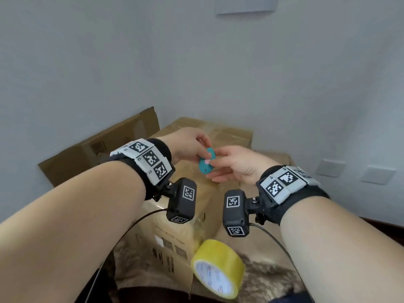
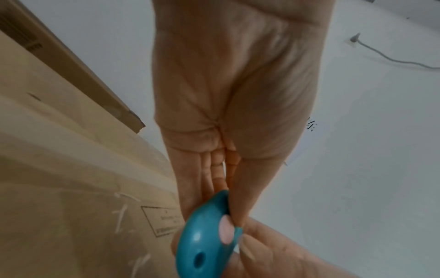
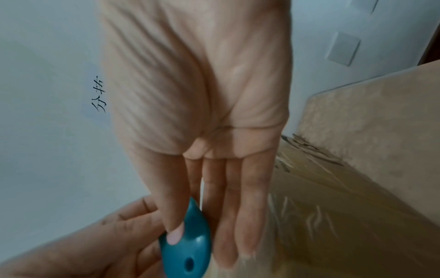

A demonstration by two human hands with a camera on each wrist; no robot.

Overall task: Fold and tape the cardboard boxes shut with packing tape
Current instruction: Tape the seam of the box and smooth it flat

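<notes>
The roll of yellow packing tape (image 1: 218, 268) lies nearest my head camera, standing on its edge against the lower front of the cardboard box (image 1: 175, 232) directly below my wrists. No hand touches the roll.

Above that box I hold a small teal cutter (image 1: 206, 159) between both hands. My left hand (image 1: 185, 145) pinches its far end: in the left wrist view the thumb and fingers (image 2: 209, 180) close on the narrow tip of the teal body. My right hand (image 1: 238, 166) pinches the near part: in the right wrist view the thumb (image 3: 166, 206) presses on the face of the cutter and the index finger sits behind it, while the other three fingers lie nearly straight beside it. A round hole shows near the cutter's lower end in both wrist views.

A second cardboard box (image 1: 209, 130) stands behind the hands against the wall (image 1: 218, 73), its top covered with clear tape. A flattened carton (image 1: 98, 147) leans against the wall on the left. A further box (image 1: 277, 157) sits to the right, behind my right hand. Black cables (image 1: 273, 237) run down from both wrist cameras.
</notes>
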